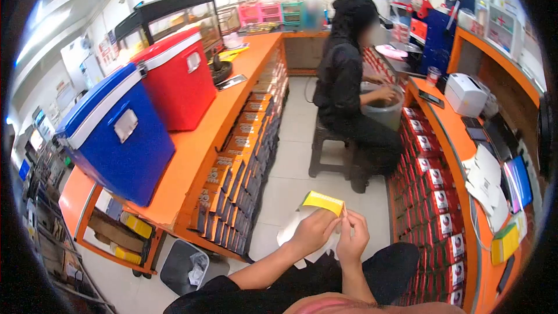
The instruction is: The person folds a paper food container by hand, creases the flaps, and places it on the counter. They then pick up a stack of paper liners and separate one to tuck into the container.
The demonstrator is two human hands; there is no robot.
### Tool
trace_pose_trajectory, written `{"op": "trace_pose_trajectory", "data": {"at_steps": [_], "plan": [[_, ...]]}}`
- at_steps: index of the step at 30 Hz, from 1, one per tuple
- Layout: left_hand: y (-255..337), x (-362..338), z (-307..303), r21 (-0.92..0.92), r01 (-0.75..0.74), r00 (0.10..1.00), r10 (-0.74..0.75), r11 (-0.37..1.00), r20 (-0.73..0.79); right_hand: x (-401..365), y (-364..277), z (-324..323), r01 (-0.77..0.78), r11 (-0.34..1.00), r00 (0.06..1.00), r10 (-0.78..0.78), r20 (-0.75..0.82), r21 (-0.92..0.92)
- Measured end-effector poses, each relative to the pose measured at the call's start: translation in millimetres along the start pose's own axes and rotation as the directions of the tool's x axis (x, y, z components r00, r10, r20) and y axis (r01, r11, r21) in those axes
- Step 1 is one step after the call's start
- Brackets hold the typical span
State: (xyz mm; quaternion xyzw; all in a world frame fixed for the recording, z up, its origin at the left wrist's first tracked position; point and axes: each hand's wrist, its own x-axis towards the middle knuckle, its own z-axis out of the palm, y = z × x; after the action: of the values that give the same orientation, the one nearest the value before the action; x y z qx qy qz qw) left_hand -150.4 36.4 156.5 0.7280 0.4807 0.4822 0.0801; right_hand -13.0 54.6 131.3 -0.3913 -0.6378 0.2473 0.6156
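Note:
Over my lap, I hold a yellow card-like piece (pixel 325 202) with pale print along its top edge. My left hand (pixel 314 232) is closed on its lower part, and the back of that hand covers some of it. My right hand (pixel 353 237) pinches the right end between thumb and fingers. White paper (pixel 289 230) shows beside and beneath my left hand, partly hidden by it.
A person in black (pixel 349 81) sits ahead on a dark stool (pixel 325 151), hands at a clear bucket (pixel 386 107). Blue (pixel 116 139) and red (pixel 183 81) coolers stand on the left counter. Packed boxes (pixel 430 197) line the right. A bin (pixel 180 264) is at lower left.

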Motion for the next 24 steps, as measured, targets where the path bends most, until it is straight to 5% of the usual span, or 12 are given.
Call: {"op": "trace_pose_trajectory", "data": {"at_steps": [5,14,20,24], "plan": [[24.2,15.3,46.5,-0.177,0.025,0.995,-0.006,0.984,0.104,2.4,10.1,-56.3,-0.177,0.977,0.978,0.188,-0.094,0.116],[28.3,22.9,98.6,-0.359,0.408,0.876,-0.249,0.839,0.414,1.7,31.0,-113.0,-0.182,0.981,0.969,0.19,-0.16,0.06],[29.3,25.4,90.0,-0.454,0.514,0.843,-0.33,0.727,0.425,9.1,27.8,-109.8,-0.164,0.986,0.982,0.161,-0.094,-0.024],[25.9,16.6,94.1,-0.699,0.564,0.813,-0.445,0.439,0.376,14.0,25.7,-106.5,-0.097,0.993,0.995,0.095,-0.036,-0.06]]}}
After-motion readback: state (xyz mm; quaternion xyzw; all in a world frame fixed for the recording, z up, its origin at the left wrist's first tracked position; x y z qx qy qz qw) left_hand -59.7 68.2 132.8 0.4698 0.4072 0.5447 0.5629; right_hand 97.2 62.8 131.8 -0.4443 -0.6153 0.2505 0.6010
